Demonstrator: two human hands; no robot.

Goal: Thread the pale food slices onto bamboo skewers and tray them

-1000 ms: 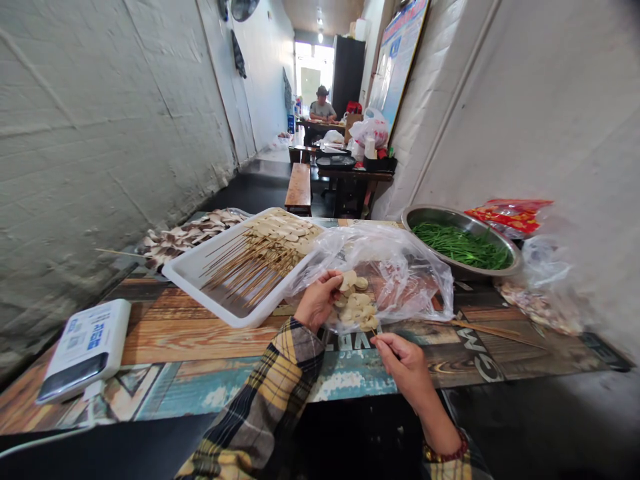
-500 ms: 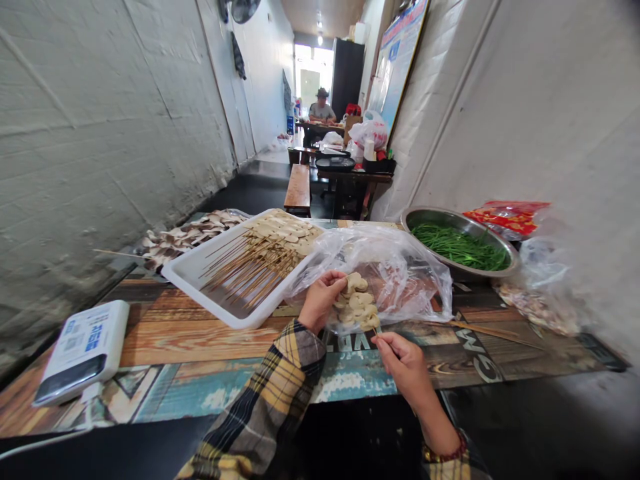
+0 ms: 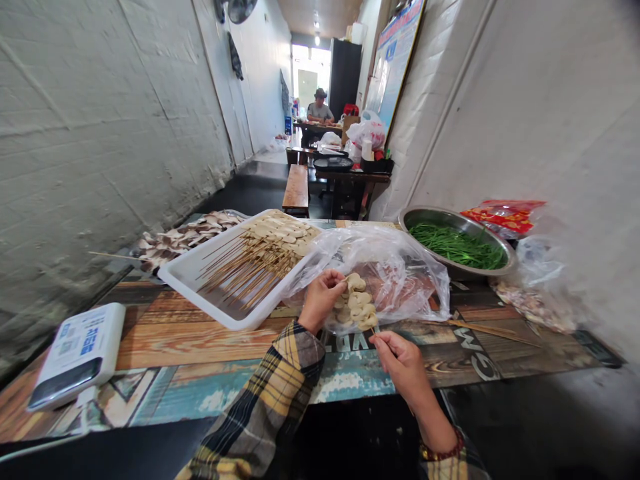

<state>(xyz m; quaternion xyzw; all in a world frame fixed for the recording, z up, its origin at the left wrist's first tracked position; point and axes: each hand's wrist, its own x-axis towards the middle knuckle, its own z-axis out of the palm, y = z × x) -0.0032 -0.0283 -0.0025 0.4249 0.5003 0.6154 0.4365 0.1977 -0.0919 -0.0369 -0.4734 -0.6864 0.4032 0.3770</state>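
Observation:
My left hand (image 3: 323, 299) pinches the upper end of some pale, flat food slices (image 3: 359, 300) threaded in a folded row. In my right hand (image 3: 400, 360) is the lower end of the thin wooden skewer (image 3: 374, 330) that runs into those slices. Most of the skewer is hidden inside the food and behind my fingers. A clear plastic bag (image 3: 420, 273) lies spread on the table just beyond both hands. To the left, a white plastic tray (image 3: 175, 280) holds many finished skewers (image 3: 283, 233) of the same pale slices, their sticks pointing toward me.
A steel bowl (image 3: 513, 260) of green chives stands at the right, near a bag of pinkish food (image 3: 540, 307). Loose skewers (image 3: 495, 332) lie on the table. Sliced mushrooms (image 3: 187, 233) sit behind the tray; a white payment device (image 3: 75, 357) is at left. A person sits far back.
The view has shifted slightly, so the table items appear a little to the left. Both hands keep their hold on the food and skewer, with hardly any movement.

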